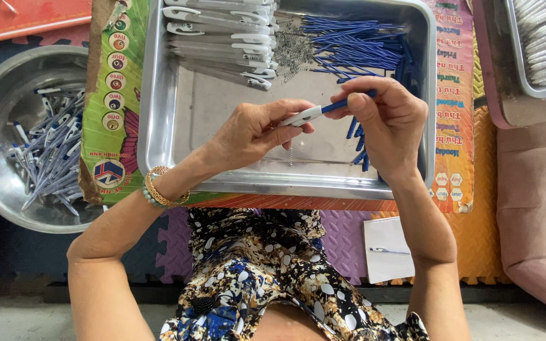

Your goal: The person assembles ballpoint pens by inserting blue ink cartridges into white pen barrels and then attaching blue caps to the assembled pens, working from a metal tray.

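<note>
A steel tray (159,126) rests on bright printed board over foam floor mats. Above it, the left hand (254,129) pinches a white barrel (301,116), and the right hand (390,120) pinches a blue refill (349,101) whose near end enters the barrel. Their shared long axis runs left to right, rising slightly rightward, between both hands. One loose spring (290,155) lies below. White barrels (222,38), about ten, and blue refills (349,47), too many to count, fill the tray's far end. A bowl (1,95) of pens sits left.
</note>
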